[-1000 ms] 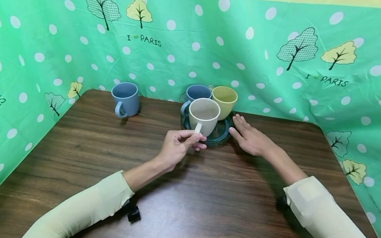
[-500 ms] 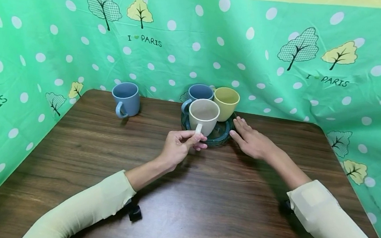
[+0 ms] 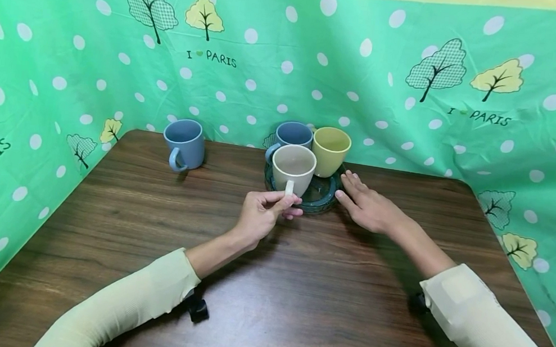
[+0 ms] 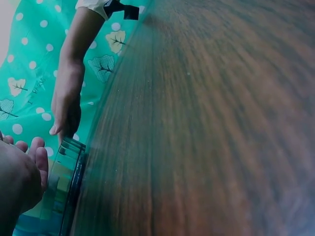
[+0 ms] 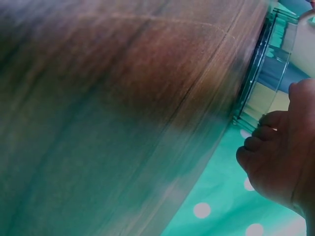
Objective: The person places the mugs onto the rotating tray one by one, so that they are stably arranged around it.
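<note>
My left hand [image 3: 259, 215] pinches the handle of a white mug [image 3: 293, 166] at the front of a round, dark teal glass tray [image 3: 323, 201]. Whether the mug's base touches the tray cannot be told. Behind it in the tray stand a blue mug [image 3: 294, 134] and a yellow mug [image 3: 330, 151], both upright. My right hand [image 3: 368, 207] rests against the tray's right side with its fingers fairly straight. In the right wrist view, the clear wall of the tray [image 5: 268, 73] lies beside the fingertips. The left wrist view shows the left hand [image 4: 22, 177] next to the tray.
A second blue mug [image 3: 184, 144] stands alone on the dark wooden table [image 3: 296, 294], at the back left, its handle facing forward. A green dotted curtain [image 3: 290, 56] with tree prints hangs behind the table and along both sides.
The white mug has shifted slightly to the left in the tray, with the left hand still on its handle. The blue and yellow mugs in the tray sit slightly further right; the right hand barely moves.
</note>
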{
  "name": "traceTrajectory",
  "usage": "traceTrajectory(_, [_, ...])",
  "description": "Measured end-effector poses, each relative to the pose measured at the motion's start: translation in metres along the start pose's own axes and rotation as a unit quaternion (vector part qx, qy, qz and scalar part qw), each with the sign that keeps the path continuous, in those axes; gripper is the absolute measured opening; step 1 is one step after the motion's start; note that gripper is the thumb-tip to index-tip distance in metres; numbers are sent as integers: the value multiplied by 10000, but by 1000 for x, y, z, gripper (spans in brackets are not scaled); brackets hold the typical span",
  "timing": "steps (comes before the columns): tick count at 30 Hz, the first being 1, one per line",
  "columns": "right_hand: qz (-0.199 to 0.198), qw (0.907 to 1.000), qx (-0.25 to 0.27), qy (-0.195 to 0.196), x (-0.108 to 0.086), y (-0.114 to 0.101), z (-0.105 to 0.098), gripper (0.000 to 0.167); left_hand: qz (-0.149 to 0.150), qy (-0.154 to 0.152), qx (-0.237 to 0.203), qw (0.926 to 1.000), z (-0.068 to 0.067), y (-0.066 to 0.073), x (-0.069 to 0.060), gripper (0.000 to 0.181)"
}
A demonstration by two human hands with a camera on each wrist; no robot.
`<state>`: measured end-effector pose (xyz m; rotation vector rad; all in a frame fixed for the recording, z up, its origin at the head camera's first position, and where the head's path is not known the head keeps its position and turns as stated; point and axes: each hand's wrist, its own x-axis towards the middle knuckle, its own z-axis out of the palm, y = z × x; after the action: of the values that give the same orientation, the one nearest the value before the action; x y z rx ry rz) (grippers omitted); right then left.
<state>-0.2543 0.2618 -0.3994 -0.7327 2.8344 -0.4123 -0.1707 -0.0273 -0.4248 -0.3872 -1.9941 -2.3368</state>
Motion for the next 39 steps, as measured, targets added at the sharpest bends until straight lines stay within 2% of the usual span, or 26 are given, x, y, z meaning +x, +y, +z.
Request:
traceTrajectory(19, [21,10000,16,18,-1,-2,0,78,-29,257,-97,9996,10,-3,6,28])
traceTrajectory(31, [-18,10000,22,24,0,-3,-1,77,-112,711,-143,9973,18,-3,8,29])
traceTrajectory(39, [5,10000,4,17,0,-3,-1,77,-220,976,-43,9950,30,-1,8,27])
